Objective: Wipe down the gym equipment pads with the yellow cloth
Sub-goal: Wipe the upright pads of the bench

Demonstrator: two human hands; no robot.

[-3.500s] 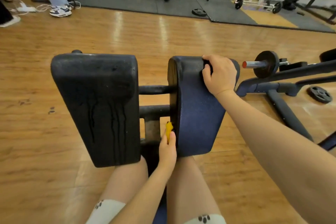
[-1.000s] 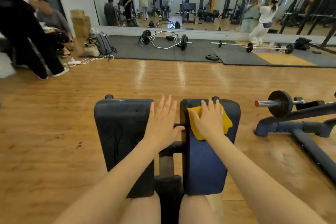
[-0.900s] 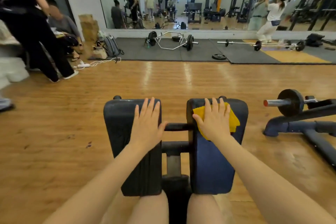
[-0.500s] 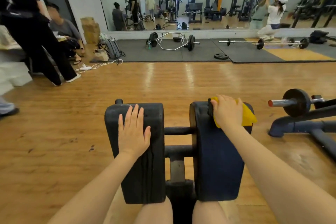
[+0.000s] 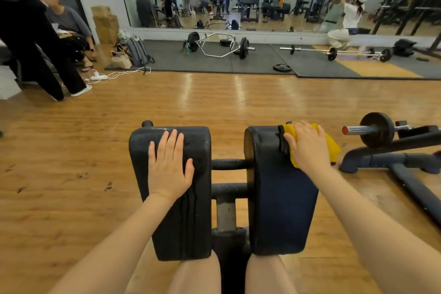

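Note:
Two black pads stand side by side in front of my knees, joined by dark bars. My left hand [image 5: 170, 164] lies flat with straight fingers on the upper face of the left pad [image 5: 181, 217]. My right hand [image 5: 307, 148] presses the yellow cloth [image 5: 333, 148] onto the top right corner of the right pad [image 5: 281, 210]. The fingers curve over the pad's far edge. Most of the cloth is hidden under the hand; a fold sticks out to the right.
A dark machine frame [image 5: 393, 160] with a loaded weight plate [image 5: 377, 130] stands on the wooden floor at the right. Barbells [image 5: 334, 52] lie on mats ahead, below a wall mirror. People [image 5: 35, 38] stand at the far left near cables.
The cloth went from my left hand, down between the pads, to my right hand on the right pad's top. My right hand slid it toward the far right corner; my left hand settled flat on the left pad.

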